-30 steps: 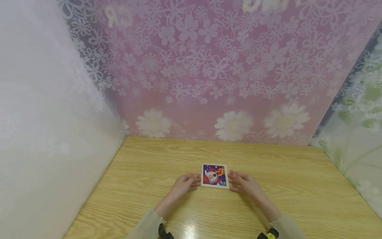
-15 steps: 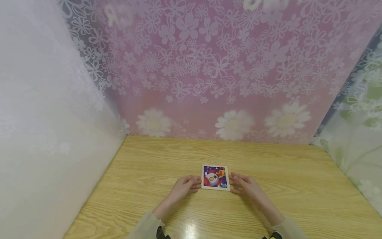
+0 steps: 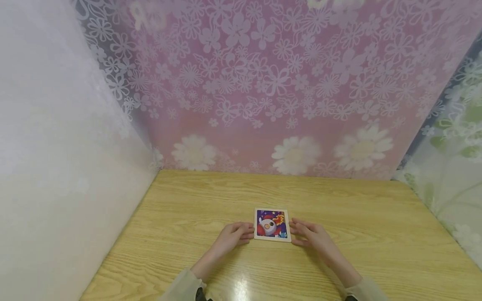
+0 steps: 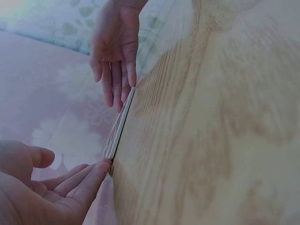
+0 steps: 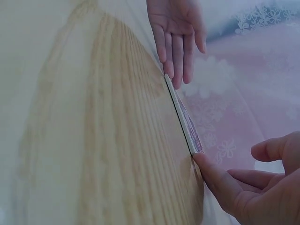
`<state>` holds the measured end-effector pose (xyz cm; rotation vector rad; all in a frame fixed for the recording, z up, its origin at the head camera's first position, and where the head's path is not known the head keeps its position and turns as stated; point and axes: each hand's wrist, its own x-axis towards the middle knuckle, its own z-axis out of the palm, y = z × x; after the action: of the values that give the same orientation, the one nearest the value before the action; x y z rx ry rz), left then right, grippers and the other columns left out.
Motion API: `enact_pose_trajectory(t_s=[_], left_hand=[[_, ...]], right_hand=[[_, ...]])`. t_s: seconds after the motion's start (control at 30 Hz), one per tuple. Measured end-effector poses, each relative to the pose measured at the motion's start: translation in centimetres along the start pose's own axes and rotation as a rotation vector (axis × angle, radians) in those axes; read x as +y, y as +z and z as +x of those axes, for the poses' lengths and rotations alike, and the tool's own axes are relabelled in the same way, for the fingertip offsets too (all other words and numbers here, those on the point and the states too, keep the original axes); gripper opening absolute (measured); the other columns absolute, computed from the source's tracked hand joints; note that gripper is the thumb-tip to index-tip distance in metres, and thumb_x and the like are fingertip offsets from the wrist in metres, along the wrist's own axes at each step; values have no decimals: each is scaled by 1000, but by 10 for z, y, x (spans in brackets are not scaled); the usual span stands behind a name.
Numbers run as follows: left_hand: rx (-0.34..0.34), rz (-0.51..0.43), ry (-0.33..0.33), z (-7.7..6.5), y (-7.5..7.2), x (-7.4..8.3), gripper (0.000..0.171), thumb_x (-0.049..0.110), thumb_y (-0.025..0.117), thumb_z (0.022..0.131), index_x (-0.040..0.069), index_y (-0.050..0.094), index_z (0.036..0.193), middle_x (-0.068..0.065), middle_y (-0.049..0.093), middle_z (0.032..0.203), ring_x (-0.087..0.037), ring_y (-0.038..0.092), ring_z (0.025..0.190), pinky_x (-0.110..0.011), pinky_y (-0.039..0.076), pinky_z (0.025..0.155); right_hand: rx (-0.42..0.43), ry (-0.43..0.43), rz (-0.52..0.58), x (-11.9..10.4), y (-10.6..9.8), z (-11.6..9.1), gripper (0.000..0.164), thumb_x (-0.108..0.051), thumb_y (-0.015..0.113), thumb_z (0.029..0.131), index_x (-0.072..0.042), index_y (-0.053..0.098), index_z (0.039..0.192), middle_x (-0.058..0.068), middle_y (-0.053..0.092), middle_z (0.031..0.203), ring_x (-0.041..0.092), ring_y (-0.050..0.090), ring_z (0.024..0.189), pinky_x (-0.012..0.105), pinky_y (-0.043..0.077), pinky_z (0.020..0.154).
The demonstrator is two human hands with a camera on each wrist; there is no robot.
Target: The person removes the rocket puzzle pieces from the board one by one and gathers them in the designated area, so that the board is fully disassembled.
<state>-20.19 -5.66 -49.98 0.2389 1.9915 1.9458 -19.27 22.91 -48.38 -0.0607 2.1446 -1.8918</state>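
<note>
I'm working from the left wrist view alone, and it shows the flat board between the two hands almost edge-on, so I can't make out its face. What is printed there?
Observer: The head view shows it: the square picture board bears what looks like a white-and-red rocket with an orange flame.
Operator: Useful, since I can't judge which way round it lies. Which hand is the flame nearer?
Observer: The right hand; the flame is in the half of the print on that side.
</note>
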Motion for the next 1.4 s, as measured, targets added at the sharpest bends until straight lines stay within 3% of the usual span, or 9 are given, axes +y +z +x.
enact_pose_trajectory(t_s=[1.1, 1.4], left_hand=[[-27, -51, 9, -18, 0, -4, 43, 16, 45, 108, -18, 55, 130, -34, 63, 126, -41, 67, 113, -40, 57, 94], [-39, -43, -3, -23, -1, -3, 42, 17, 45, 108, -16, 57, 130, -31, 64, 126, -40, 66, 116, -39, 57, 95]], right_hand=[[-91, -16, 6, 5, 2, -21, 56, -20, 40, 111, 20, 29, 148, 36, 35, 152, 45, 51, 133, 38, 57, 94], [-104, 17, 10, 6, 1, -25, 58, -24, 41, 111, 16, 27, 151, 34, 33, 154, 43, 50, 134, 39, 57, 95]])
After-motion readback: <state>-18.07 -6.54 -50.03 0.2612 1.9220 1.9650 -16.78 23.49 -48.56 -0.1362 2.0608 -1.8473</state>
